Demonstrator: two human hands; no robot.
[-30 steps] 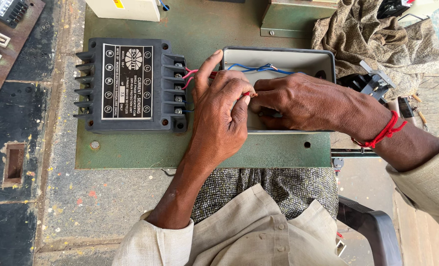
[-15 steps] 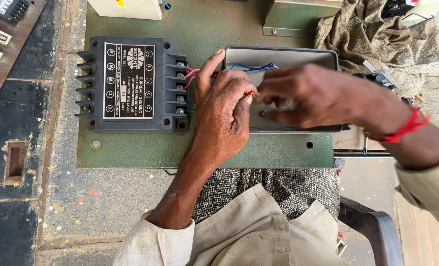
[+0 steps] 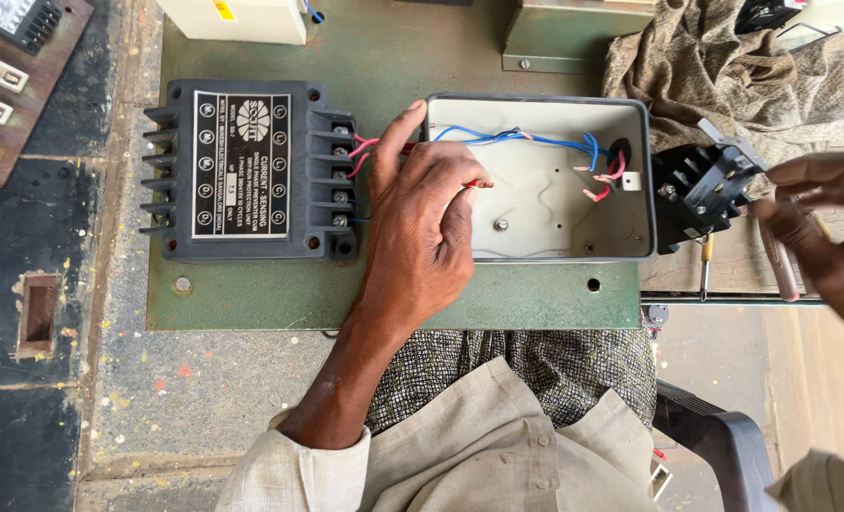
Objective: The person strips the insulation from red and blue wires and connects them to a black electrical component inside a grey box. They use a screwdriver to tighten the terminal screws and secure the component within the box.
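My left hand [image 3: 422, 228] rests on the left edge of an open grey plastic box [image 3: 535, 254]. Its fingers are closed on red wires [image 3: 363, 152] that run from the box to the terminals of a black finned relay unit [image 3: 242, 166]. Blue wires [image 3: 535, 140] and short red ends lie inside the box. My right hand [image 3: 825, 237] is off to the right, next to a black switch block [image 3: 701, 185] hanging beside the box. It grips a thin pinkish-handled tool [image 3: 780, 270].
Both units sit on a green metal plate [image 3: 393, 47] over a concrete bench. A small yellow-handled screwdriver [image 3: 704, 270] lies by the switch block. A brown cloth [image 3: 725, 66] is bunched at top right, and a meter panel [image 3: 9, 66] stands at top left.
My right hand has left the inside of the grey box and moved far to the right with a tool in it. The box interior now shows. My left hand has stayed on the wires.
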